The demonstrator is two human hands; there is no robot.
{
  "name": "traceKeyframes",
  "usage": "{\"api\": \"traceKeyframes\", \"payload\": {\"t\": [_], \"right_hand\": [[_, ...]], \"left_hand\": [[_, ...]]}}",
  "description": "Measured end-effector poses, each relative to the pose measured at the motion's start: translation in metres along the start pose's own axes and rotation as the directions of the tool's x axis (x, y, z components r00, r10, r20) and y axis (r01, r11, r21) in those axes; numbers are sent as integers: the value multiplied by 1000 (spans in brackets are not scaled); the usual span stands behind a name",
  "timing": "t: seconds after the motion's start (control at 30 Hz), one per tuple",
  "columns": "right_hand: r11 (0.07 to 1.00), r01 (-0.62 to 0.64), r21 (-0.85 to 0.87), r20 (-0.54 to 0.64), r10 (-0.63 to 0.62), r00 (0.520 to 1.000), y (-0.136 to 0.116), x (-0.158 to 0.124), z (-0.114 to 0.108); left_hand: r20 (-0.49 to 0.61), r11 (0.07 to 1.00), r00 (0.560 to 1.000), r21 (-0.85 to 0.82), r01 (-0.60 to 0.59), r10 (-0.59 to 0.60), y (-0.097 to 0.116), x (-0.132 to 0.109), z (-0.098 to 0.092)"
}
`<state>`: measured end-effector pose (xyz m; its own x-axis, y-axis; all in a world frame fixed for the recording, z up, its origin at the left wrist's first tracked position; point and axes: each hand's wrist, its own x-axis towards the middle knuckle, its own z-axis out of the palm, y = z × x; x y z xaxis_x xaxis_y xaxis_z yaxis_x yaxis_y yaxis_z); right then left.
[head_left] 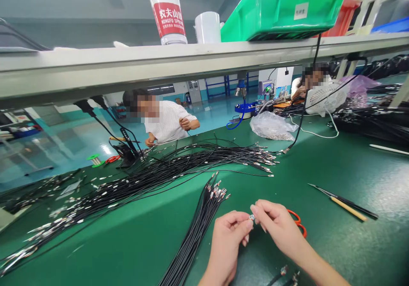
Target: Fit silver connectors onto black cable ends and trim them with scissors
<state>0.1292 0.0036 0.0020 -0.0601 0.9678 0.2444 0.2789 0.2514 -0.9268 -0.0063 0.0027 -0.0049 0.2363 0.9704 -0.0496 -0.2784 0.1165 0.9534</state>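
My left hand and my right hand meet above the green mat, fingertips almost touching. Between them is a small shiny metal connector, pinched from both sides; whether a cable runs from it is hidden. Just left of my left hand lies a bundle of black cables with metal ends fanned at the top. Orange-handled scissors are partly covered by my right hand. Below my wrists a few more black cable ends with metal connectors enter the view.
A long heap of black cables crosses the table. Tweezers and a wooden-handled tool lie at the right. Behind are a plastic bag, a white fan and two people. Overhead, a shelf carries a green bin.
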Motion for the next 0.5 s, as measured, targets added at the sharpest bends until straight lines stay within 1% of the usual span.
{"api": "traceKeyframes", "payload": {"t": [0.33,0.4,0.5], "right_hand": [[998,34,-45,1,-34,999,-2,0,0],[999,27,-45,-6,-28,1000,-3,0,0],[999,14,-49,-16,-15,1000,0,1,0]], "left_hand": [[46,999,999,-46,-3,5,2,0,2],[41,999,999,-42,-7,9,1,0,2],[5,1000,1000,-20,-6,6,-1,2,0]]}}
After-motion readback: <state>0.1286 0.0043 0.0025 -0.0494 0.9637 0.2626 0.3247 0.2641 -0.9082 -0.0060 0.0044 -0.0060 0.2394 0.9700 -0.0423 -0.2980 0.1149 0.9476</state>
